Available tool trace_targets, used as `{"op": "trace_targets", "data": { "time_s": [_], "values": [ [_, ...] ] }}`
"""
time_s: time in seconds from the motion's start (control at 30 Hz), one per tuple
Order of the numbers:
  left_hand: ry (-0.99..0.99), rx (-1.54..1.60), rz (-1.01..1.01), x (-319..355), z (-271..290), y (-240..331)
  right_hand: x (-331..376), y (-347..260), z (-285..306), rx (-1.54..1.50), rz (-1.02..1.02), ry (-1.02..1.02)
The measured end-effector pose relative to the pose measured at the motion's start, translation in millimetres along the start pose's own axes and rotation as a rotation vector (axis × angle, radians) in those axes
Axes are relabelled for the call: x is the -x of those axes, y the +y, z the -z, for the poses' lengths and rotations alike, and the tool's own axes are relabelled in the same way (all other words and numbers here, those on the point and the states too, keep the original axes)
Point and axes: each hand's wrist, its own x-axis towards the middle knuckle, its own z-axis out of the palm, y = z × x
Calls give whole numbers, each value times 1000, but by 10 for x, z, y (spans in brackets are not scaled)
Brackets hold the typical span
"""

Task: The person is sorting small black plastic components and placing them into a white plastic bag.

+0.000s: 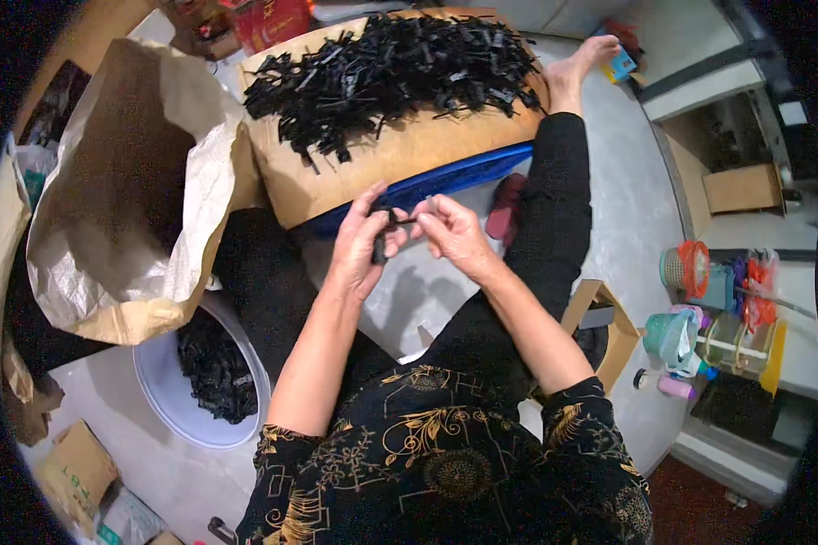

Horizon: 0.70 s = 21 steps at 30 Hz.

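Above my lap, in the middle of the view, both hands meet over a small thin black piece (404, 221). My left hand (362, 243) is closed, with dark material between its thumb and fingers and against the palm. The fingertips of my right hand (461, 240) pinch the piece's right end. Its exact kind is too small to make out. Just beyond the hands, a wooden board (354, 186) bears a wide heap of similar black strip-like pieces (391, 77). More black pieces (216, 377) lie in a pale tub (165, 411) at the lower left.
A large open sack (123, 300) stands at the left, its mouth partly over the tub. A blue edge (427, 186) runs under the board. An open cardboard box (609, 336) sits by my right thigh. Baskets and bottles (673, 341) stand farther right, near a shelf (745, 182).
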Motion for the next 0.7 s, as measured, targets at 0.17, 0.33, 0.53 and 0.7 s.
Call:
{"op": "trace_targets", "data": {
  "time_s": [0.17,0.33,0.53,0.7],
  "values": [
    [73,-71,23,23,39,-82,-98,-100,63,80,-30,-125],
    [-69,-111,72,15,-93,8,-169,-282,86,-58,-107,-95],
    [-188,-154,99,38,-103,13,-202,-323,137,-133,-371,-292],
    [-186,-129,89,8,-75,-47,-230,-279,132,-96,-348,-232]
  ]
}}
